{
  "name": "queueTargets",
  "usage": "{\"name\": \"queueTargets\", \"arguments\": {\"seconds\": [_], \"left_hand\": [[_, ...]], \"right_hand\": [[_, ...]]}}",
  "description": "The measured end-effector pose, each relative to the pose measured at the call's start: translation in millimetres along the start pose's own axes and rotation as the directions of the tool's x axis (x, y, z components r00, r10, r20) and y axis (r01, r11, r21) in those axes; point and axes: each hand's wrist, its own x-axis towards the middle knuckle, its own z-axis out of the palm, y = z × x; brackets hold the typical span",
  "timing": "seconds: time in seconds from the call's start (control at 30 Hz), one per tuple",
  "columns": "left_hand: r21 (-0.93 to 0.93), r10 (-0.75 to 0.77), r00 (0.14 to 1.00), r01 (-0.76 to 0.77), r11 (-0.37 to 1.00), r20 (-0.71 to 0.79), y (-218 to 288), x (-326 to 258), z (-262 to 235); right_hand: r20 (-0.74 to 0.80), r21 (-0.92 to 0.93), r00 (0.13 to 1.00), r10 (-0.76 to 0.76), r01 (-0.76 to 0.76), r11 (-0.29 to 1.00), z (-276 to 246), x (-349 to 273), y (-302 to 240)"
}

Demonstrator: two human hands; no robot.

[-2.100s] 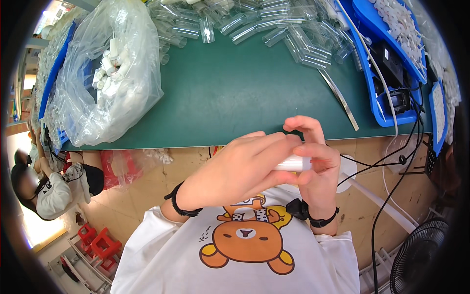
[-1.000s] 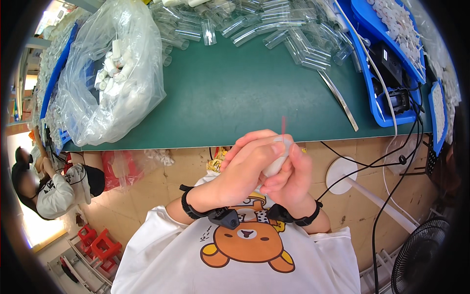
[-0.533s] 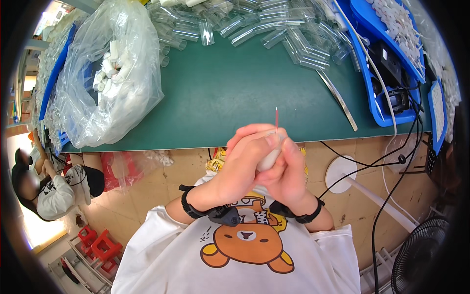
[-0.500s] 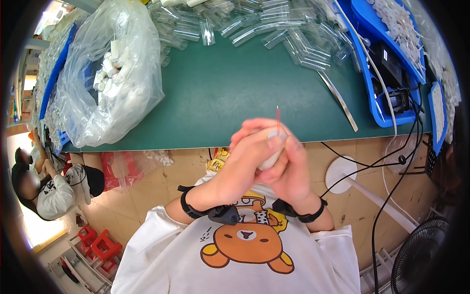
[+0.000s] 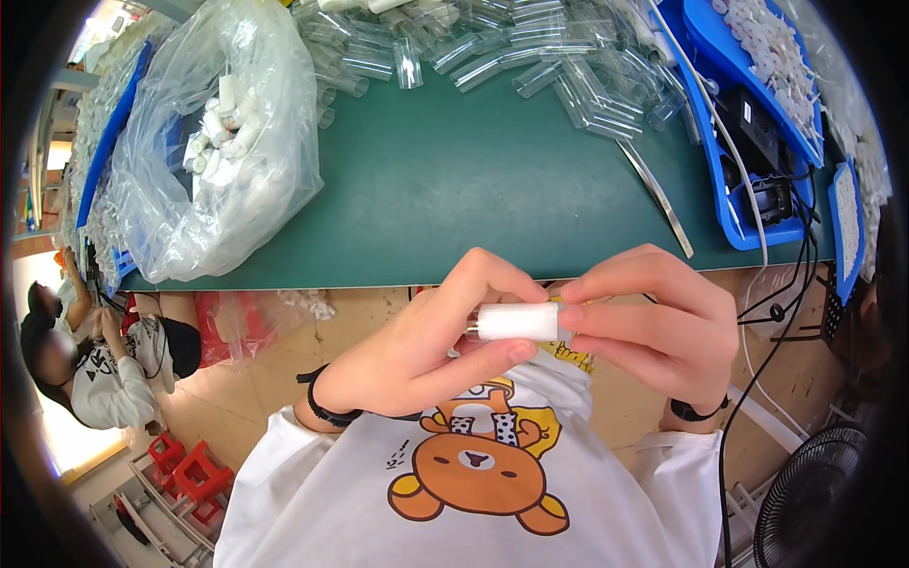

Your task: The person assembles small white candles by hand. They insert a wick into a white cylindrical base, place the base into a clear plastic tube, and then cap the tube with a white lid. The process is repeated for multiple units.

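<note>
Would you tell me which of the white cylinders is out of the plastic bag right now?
The white cylinder pinched level between the left hand and the right hand. The other white cylinders lie heaped inside the clear plastic bag on the green table.

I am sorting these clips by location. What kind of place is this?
Probably a small-parts assembly workshop: a green worktable with heaped clear plastic tubes, a clear bag of white cylinders and blue bins. Both hands hold a white cylinder.
</note>
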Motion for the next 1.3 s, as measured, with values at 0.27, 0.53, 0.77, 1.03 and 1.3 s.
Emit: {"name": "queueTargets", "arguments": {"seconds": [0.27,0.53,0.77,1.03,1.3], "left_hand": [[-0.137,0.061,0.998,-0.056,0.989,0.03,-7,-3,0],[-0.039,0.081,0.994,-0.078,0.996,0.069,-2,-6,1],[0.121,0.15,0.988,-0.151,0.981,0.019,3,-7,11],[0.306,0.097,0.993,-0.111,0.945,0.061,10,-9,13],[0.285,0.095,0.992,-0.114,0.952,0.08,11,-9,15]], "right_hand": [[-0.095,-0.067,0.995,0.023,-0.03,0.997,1,-3,-8],[-0.12,0.082,0.99,0.068,-0.058,0.995,7,-12,-13],[-0.132,0.088,0.983,0.126,-0.115,0.989,12,-21,-22],[-0.139,0.097,0.978,0.157,-0.144,0.985,14,-23,-25],[-0.131,0.111,0.983,0.125,-0.111,0.988,14,-24,-21]]}}
